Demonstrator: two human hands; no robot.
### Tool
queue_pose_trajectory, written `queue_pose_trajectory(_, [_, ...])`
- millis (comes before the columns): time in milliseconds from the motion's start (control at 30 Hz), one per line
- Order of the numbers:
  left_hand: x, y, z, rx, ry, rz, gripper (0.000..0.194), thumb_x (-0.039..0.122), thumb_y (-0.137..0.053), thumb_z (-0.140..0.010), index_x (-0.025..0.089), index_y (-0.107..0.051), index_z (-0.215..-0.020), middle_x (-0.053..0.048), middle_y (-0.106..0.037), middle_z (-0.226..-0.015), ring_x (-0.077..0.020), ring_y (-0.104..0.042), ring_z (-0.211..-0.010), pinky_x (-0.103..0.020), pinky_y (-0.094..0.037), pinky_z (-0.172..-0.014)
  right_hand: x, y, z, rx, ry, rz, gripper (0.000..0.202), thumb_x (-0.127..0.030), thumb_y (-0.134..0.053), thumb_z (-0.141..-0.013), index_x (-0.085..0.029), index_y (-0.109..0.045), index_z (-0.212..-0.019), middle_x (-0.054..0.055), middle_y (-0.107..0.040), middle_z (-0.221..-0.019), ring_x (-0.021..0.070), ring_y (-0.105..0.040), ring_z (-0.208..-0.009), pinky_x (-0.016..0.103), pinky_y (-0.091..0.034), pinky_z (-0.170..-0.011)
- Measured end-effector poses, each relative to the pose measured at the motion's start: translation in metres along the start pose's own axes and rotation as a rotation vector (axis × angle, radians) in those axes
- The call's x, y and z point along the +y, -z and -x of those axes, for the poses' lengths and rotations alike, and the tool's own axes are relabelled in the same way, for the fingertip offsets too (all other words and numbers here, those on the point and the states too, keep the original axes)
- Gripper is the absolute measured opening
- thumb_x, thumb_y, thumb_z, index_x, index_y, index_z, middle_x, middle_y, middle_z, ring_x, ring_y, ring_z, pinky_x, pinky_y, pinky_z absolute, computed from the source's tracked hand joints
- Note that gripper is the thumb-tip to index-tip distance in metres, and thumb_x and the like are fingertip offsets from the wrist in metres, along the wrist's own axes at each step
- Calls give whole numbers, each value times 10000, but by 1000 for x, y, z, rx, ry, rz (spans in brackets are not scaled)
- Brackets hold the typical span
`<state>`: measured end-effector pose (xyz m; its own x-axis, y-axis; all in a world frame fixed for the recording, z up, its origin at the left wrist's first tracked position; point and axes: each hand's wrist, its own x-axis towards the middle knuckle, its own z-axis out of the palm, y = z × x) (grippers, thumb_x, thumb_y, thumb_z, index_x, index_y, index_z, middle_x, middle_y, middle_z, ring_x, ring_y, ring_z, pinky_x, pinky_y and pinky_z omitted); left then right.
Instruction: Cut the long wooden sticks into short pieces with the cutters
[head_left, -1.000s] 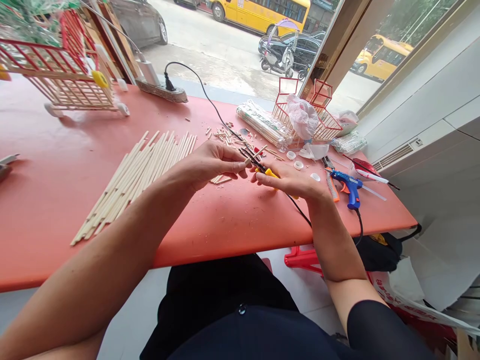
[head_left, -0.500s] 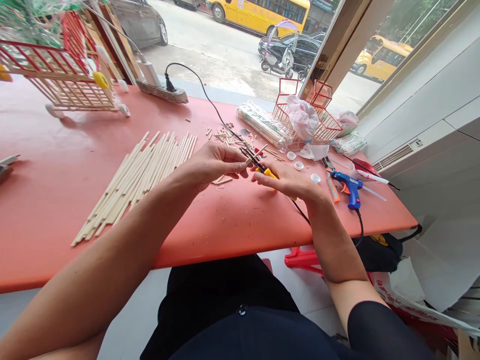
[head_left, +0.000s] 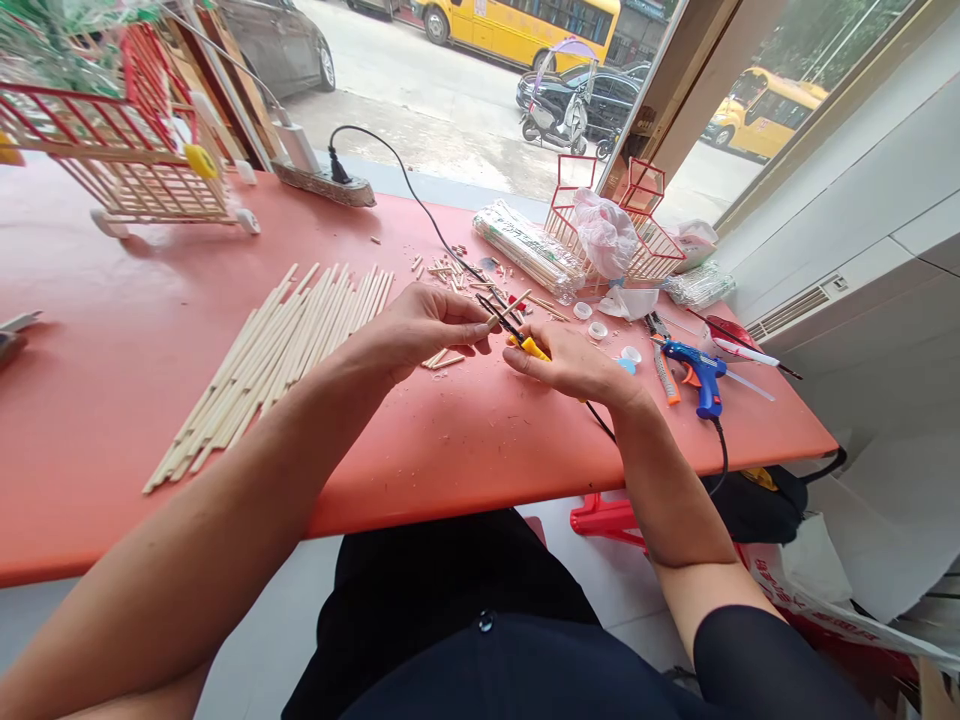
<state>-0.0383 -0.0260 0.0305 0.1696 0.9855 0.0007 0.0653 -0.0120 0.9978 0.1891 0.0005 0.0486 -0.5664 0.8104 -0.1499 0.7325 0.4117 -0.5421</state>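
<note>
Just above the table, my left hand (head_left: 431,322) pinches a short wooden stick (head_left: 519,303) between thumb and fingers. The stick slants up to the right and crosses the black jaws of a pair of yellow-handled pliers (head_left: 534,348). My right hand (head_left: 574,362) is wrapped round the handles; its lower fingers are mostly hidden. The jaw tips look parted, with the stick at them. Left of my hands lies a spread of long wooden sticks (head_left: 262,370). Short cut pieces (head_left: 450,272) are scattered behind them.
A blue glue gun (head_left: 697,375) lies at the right, near orange-handled pliers (head_left: 664,375) and white caps (head_left: 598,330). Wrapped stick bundles (head_left: 529,245) sit at the back. A model cart (head_left: 150,180) stands far left. A black cable (head_left: 420,200) crosses the pink table (head_left: 450,450).
My right hand and the pliers have shifted slightly left, and the jaws appear wider apart. A blue disc now shows beside the caps. My left hand has barely moved.
</note>
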Motion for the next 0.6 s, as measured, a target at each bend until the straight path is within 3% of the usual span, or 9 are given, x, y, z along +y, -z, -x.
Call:
queue_pose_trajectory(167, [-3, 1, -1, -11, -31, 8, 346, 440, -986, -620, 167, -856, -786, -103, -811, -765, -235, -759, -768, -350, -631, -763, -1, 0, 2, 35, 28, 14, 527, -699, -546, -988, -220, -476, -778, 7, -565, -778, 170, -509, -742, 327, -317, -671])
queue_pose_trajectory(600, [-8, 2, -6, -12, -32, 43, 336, 416, -986, -608, 159, -854, -781, -89, -796, -734, -222, -757, -739, -331, -622, -733, 0, -11, -4, 144, 128, 76, 397, -544, -560, -997, -213, -521, -781, 0, -526, -761, 165, -468, -746, 328, -310, -698])
